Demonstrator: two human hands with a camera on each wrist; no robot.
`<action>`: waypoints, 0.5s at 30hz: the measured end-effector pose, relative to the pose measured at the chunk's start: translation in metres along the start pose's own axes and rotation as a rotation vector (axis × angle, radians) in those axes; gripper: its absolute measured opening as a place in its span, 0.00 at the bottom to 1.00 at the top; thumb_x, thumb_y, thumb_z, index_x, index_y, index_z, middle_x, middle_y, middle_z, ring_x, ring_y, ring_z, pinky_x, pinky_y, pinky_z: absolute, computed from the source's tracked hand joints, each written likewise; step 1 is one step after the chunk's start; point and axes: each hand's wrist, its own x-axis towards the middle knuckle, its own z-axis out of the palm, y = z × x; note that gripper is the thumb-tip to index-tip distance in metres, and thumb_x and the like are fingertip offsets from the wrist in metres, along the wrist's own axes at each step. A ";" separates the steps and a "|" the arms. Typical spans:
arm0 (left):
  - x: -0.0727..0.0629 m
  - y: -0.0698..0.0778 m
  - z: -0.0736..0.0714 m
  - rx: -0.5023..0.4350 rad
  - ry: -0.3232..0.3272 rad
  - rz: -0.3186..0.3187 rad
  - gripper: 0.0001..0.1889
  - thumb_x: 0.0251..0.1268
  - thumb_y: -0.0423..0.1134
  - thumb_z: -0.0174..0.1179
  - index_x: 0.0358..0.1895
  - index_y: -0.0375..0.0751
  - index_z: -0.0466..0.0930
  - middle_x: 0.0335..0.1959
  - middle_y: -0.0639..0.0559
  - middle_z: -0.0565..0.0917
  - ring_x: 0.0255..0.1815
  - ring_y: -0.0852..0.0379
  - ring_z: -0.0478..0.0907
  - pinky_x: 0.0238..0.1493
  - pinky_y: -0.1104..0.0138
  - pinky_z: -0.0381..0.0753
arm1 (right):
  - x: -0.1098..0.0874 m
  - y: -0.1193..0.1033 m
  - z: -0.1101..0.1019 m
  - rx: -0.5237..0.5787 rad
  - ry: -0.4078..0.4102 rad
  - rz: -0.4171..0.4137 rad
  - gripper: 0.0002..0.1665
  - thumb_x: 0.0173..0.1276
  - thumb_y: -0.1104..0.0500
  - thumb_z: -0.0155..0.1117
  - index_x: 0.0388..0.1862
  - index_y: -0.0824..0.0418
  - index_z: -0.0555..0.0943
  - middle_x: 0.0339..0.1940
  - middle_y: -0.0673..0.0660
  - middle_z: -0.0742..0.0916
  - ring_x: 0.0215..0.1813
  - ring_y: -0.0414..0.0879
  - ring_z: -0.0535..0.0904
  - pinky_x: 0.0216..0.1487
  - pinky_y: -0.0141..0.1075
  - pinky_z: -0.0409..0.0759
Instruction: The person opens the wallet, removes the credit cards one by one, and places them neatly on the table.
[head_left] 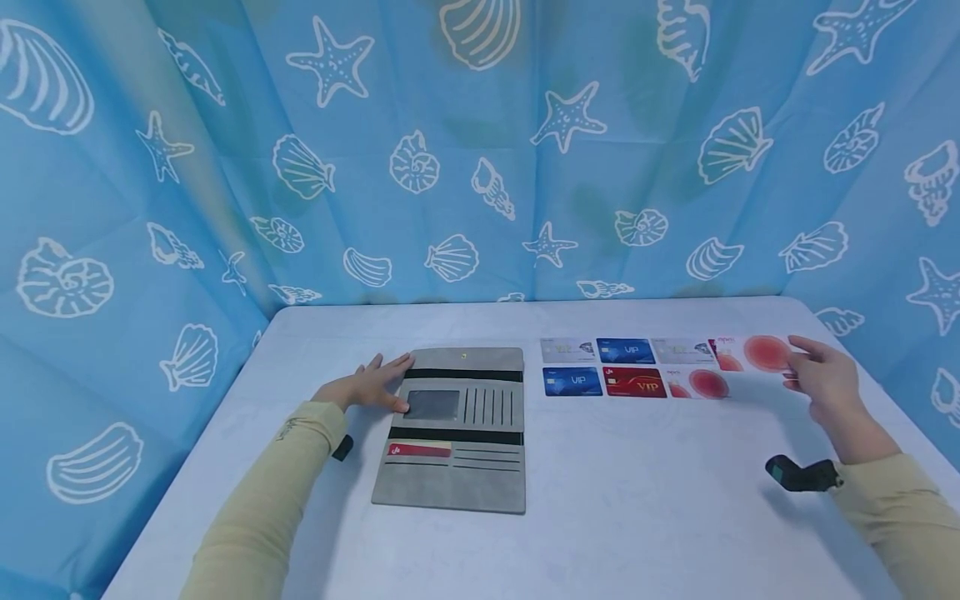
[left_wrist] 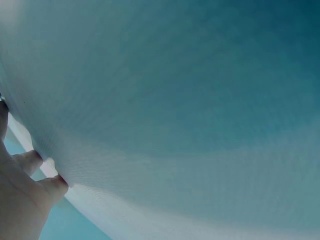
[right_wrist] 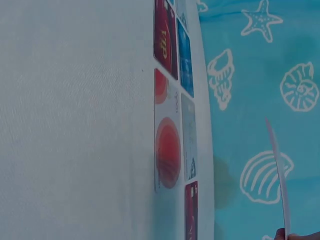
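My right hand [head_left: 823, 379] pinches a white card with red circles [head_left: 767, 353] by its right end. In the right wrist view the card is seen edge-on, raised off the table. Below it lies a dark red card [right_wrist: 191, 212], mostly hidden in the head view. My left hand [head_left: 367, 386], fingers spread, rests at the upper left edge of an unfolded grey wallet [head_left: 450, 494]. A red card [head_left: 420, 450] sits in one of the wallet's lower slots. In the left wrist view only some fingers [left_wrist: 52, 187] show at the edge.
Two rows of cards lie on the white table [head_left: 600, 517], right of the wallet: silver cards [head_left: 567, 350], blue VIP cards [head_left: 572, 382], a red VIP card [head_left: 634, 382] and another white card with red circles [head_left: 699, 383]. A blue shell-patterned curtain [head_left: 480, 125] surrounds the table's back and sides.
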 end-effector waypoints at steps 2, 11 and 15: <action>0.000 0.000 0.000 0.001 -0.004 -0.002 0.49 0.52 0.53 0.64 0.73 0.52 0.41 0.75 0.47 0.41 0.72 0.38 0.26 0.66 0.40 0.27 | 0.003 0.003 -0.002 0.005 0.017 0.012 0.34 0.70 0.44 0.46 0.72 0.49 0.56 0.44 0.52 0.73 0.33 0.37 0.75 0.21 0.30 0.77; -0.002 0.001 -0.001 0.008 0.001 0.010 0.49 0.52 0.53 0.64 0.73 0.51 0.42 0.75 0.47 0.42 0.72 0.38 0.26 0.66 0.40 0.28 | -0.002 -0.008 -0.003 -0.022 0.036 0.097 0.30 0.73 0.53 0.42 0.72 0.53 0.54 0.55 0.62 0.70 0.32 0.37 0.73 0.24 0.30 0.77; -0.001 0.001 0.000 0.004 0.003 -0.001 0.49 0.52 0.53 0.64 0.73 0.51 0.42 0.75 0.46 0.42 0.72 0.37 0.26 0.66 0.39 0.28 | -0.005 -0.011 -0.001 -0.025 0.047 0.130 0.29 0.73 0.56 0.41 0.72 0.56 0.54 0.58 0.65 0.69 0.33 0.39 0.73 0.23 0.30 0.77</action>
